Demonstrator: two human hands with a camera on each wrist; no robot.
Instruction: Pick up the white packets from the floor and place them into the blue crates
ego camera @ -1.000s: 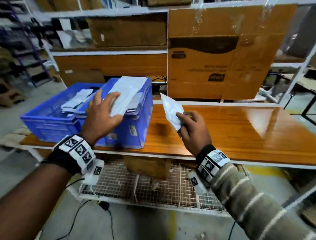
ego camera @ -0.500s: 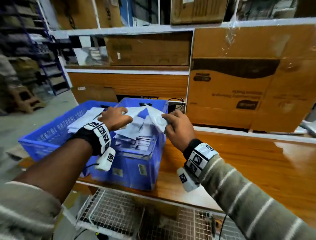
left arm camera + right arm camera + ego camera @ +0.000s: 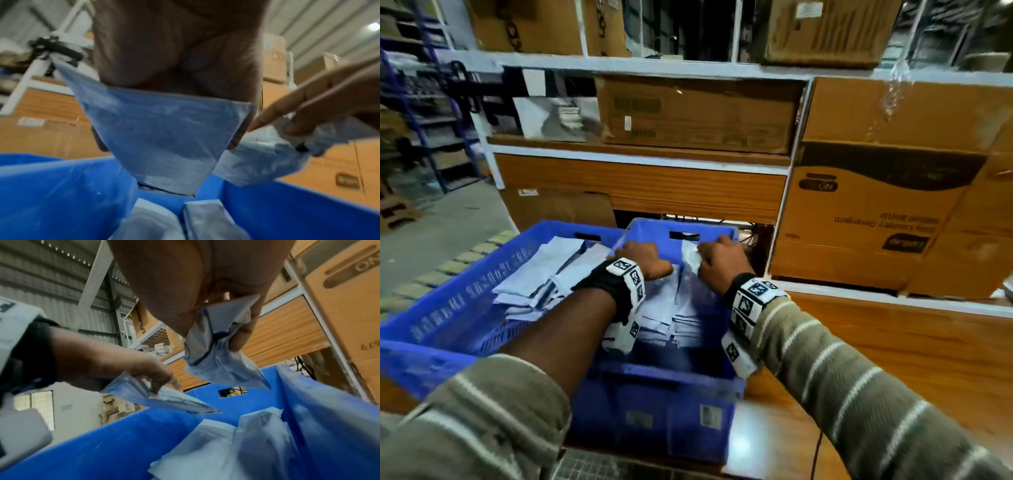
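Now both hands over blue crate (image 3: 681, 411), left hand (image 3: 643, 258) and right hand (image 3: 719, 262) each gripping white packet (image 3: 164, 138)

The head camera looks forward and down from above onto the right-hand blue crate (image 3: 681, 229). Each wrist camera sits close inside that crate (image 3: 61, 194), facing up along the palm. All views share its interior.

A wooden table (image 3: 893, 349) carries 2 blue crates (image 3: 654, 404), touching.
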